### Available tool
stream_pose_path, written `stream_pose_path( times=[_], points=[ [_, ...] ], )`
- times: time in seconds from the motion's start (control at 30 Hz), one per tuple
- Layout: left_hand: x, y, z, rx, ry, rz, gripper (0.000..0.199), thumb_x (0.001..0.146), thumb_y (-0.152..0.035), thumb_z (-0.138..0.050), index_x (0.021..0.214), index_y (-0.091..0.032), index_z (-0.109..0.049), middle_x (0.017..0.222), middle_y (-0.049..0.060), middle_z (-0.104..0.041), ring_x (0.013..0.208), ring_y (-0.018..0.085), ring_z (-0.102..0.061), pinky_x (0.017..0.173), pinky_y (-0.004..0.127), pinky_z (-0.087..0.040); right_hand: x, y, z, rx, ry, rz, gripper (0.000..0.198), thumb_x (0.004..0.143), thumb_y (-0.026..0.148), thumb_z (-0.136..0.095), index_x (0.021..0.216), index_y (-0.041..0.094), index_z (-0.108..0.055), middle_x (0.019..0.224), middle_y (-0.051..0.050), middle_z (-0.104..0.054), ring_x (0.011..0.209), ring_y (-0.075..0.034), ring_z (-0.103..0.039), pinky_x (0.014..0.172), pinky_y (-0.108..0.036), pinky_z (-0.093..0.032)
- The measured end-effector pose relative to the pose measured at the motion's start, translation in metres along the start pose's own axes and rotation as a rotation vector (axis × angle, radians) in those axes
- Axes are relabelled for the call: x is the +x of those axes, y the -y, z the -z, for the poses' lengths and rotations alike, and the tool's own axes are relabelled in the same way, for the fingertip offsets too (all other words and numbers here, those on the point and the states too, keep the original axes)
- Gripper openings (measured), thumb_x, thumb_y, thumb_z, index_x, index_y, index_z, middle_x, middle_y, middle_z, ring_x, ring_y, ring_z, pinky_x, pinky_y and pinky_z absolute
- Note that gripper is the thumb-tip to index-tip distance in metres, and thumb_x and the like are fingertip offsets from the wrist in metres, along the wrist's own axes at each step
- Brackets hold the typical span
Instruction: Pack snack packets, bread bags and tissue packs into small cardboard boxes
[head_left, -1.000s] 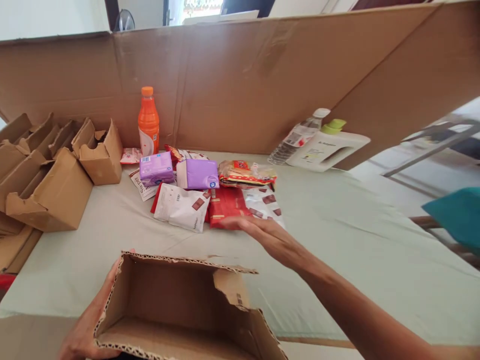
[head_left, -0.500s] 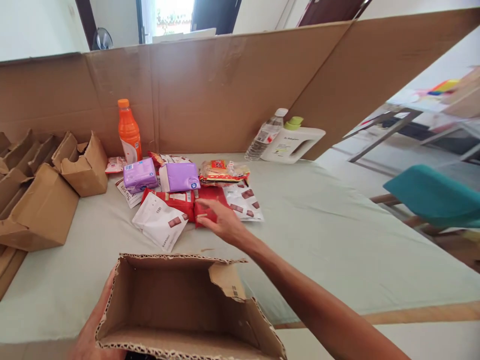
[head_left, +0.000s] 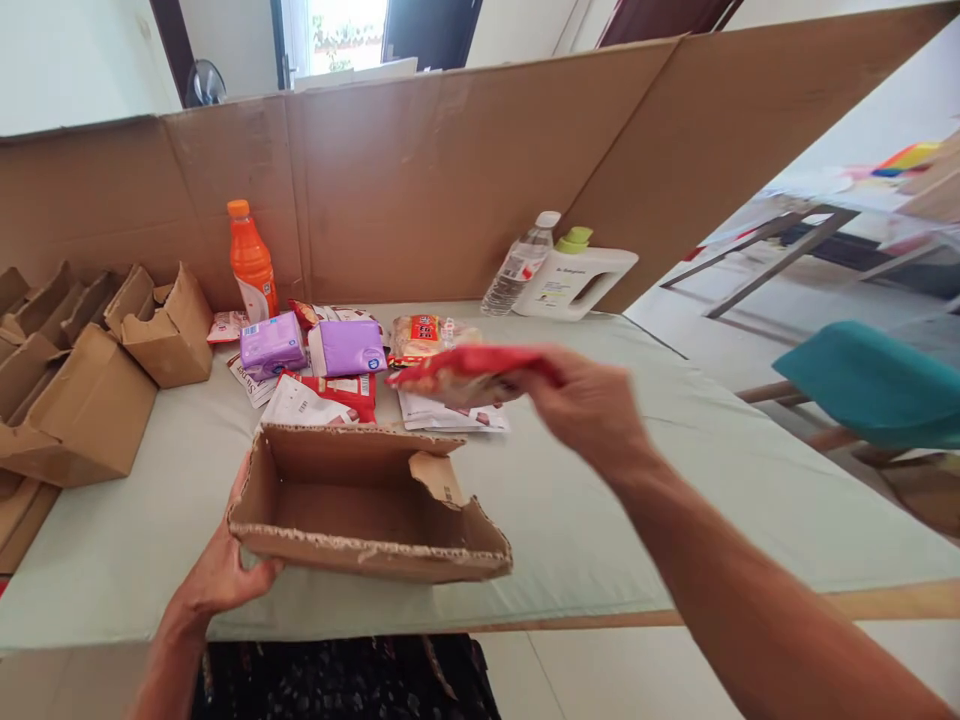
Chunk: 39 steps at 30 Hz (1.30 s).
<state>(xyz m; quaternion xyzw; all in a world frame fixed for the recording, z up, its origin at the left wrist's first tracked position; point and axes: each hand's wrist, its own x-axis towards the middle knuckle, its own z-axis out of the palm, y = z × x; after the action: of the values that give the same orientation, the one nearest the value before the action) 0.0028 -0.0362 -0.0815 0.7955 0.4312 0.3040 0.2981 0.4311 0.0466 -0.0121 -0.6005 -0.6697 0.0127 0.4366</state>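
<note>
Red, aloft near box [head_left: 367, 556]: grips packet [head_left: 480, 370] in right hand [head_left: 589, 405] | clasps box's left end with left hand [head_left: 229, 570] | step: likely packet lift | next: probably needs steady box, firm pinch.

Left hand [head_left: 225, 572] holds a box [head_left: 375, 560], right hand [head_left: 591, 405] a packet [head_left: 472, 372].

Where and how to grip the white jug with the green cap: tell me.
Take the white jug by its handle, probably best from the front right, since the handle and its long opening lie on that side. The water bottle crowds its left, and the cardboard wall stands behind. The right hand, which holds the red packet, would need freeing first.
</note>
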Motion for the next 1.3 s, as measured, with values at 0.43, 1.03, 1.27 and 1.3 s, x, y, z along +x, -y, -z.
stream_pose_path(
  times=[0.43, 1.03, 1.27, 1.3],
  points=[
    [0.095, -0.162, 0.101, -0.034, -0.172, -0.405, 0.116, 0.063, -0.034, -0.097, 0.159, -0.042, -0.031, 0.164, 0.006, -0.04, 0.153, 0.039, -0.033, 0.124, 0.065, -0.031, 0.048, 0.156, 0.09, 0.454, -0.106, 0.28, 0.025, 0.083, 0.042, -0.075, 0.076, 0.019, -0.068, 0.059, 0.005, -0.05, 0.051, -0.006, -0.043, 0.046, -0.024, -0.034],
    [0.066, -0.151, 0.048, -0.297, -0.314, -0.212, 0.06, 0.09, -0.033, -0.072, 0.144, -0.027, -0.047, 0.129, 0.008, -0.07, 0.123, 0.025, -0.065, 0.108, 0.044, -0.052, -0.002, 0.146, 0.038, 0.842, 0.331, 0.135, 0.027, 0.081, 0.038, -0.083, 0.105, 0.028, -0.076, 0.11, -0.001, -0.078, 0.105, -0.027, -0.072, 0.097, -0.049, -0.06],
    [0.015, -0.12, 0.041, 0.566, -0.117, -0.533, 0.027, 0.087, -0.004, -0.057, 0.109, -0.02, -0.063, 0.106, 0.007, -0.076, 0.094, 0.02, -0.071, 0.104, 0.043, -0.051, -0.03, 0.135, 0.013, 0.432, 0.57, 0.16, 0.027, 0.084, 0.03, -0.071, 0.109, 0.021, -0.071, 0.103, -0.005, -0.079, 0.092, -0.026, -0.073, 0.08, -0.038, -0.06],
    [0.017, -0.118, 0.037, 0.596, -0.142, -0.55, 0.024, 0.09, -0.003, -0.055, 0.106, -0.019, -0.062, 0.102, 0.007, -0.075, 0.09, 0.02, -0.071, 0.096, 0.039, -0.054, -0.032, 0.137, 0.01, 0.253, 0.623, 0.192, 0.027, 0.083, 0.025, -0.07, 0.109, 0.019, -0.069, 0.102, -0.007, -0.079, 0.091, -0.026, -0.073, 0.078, -0.036, -0.057]
  ],
)
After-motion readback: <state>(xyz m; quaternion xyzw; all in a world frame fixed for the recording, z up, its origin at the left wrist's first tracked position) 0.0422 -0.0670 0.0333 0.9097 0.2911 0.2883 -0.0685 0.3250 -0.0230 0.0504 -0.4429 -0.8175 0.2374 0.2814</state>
